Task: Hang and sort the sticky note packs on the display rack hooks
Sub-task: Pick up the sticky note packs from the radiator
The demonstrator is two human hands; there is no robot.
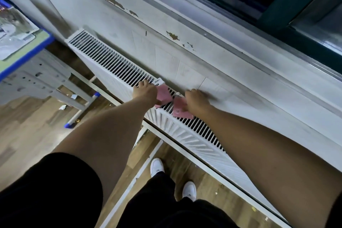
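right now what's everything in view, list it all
sticky note packs: two, pink, lying on the radiator top, one under the left hand, one under the right
radiator: one, white, slatted top, below the sill
window sill: one, white, paint peeling
window frame: dark green, upper right
table: one, blue edged, far left
floor: wood look
shoes: two, white, bottom centre
left hand: fingers on a pack
right hand: blurred, on the other pack

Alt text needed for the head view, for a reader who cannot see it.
Both hands grip pink sticky note packs on a white slatted radiator grille: the left hand holds one pack, the right hand another. A peeling white windowsill runs behind.
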